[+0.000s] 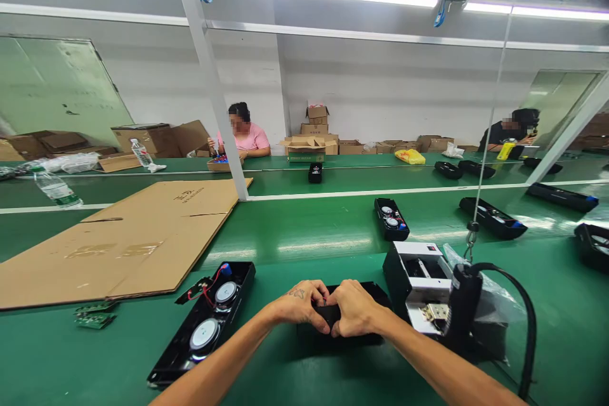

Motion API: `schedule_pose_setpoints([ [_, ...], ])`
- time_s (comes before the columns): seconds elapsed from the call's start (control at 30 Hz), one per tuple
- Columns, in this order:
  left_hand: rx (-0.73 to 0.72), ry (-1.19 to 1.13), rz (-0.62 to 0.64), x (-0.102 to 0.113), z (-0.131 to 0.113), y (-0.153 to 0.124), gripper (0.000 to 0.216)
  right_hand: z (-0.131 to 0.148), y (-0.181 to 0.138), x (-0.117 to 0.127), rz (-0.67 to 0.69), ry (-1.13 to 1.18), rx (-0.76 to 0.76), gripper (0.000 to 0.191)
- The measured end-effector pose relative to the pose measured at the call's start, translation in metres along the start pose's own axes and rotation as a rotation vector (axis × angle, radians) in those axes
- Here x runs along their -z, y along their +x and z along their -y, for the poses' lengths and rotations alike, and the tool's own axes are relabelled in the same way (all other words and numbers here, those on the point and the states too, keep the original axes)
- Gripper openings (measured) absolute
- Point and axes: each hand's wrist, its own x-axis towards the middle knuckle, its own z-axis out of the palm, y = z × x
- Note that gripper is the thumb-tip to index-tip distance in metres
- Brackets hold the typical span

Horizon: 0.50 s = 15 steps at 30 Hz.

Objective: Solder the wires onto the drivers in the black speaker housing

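Observation:
My left hand (301, 306) and my right hand (354, 307) meet over a black plastic casing (378, 297) lying on the green table just in front of me. Both hands have their fingers curled around a small black part (330, 314) at the casing's middle. To the left lies an open black speaker housing (205, 323) with two round speaker cones and red wires showing.
A white box of screws (419, 279) and a hanging black electric screwdriver (464, 301) stand at the right. Flat cardboard (128, 241) lies left, green circuit boards (95, 317) beside it. More black housings (391, 219) sit further along. Two people sit across the line.

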Motion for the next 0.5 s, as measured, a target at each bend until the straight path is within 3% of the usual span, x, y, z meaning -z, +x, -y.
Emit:
schedule_pose_setpoints([
  [0.17,-0.033,0.075,-0.022,0.001,-0.003,-0.004,0.048,0.006,-0.009,0.0,-0.032,0.015,0.034,0.029],
  [0.3,-0.066,0.166,-0.08,-0.017,-0.007,-0.022,0.039,0.004,-0.045,0.0,-0.15,0.08,0.047,0.043],
  [0.37,-0.109,0.243,-0.105,-0.037,-0.002,-0.034,0.031,-0.004,-0.077,-0.009,-0.371,0.168,-0.002,0.045],
  [0.5,-0.343,0.536,-0.277,-0.081,0.028,-0.051,0.023,-0.033,-0.141,-0.034,-1.388,0.445,-0.037,0.021],
])
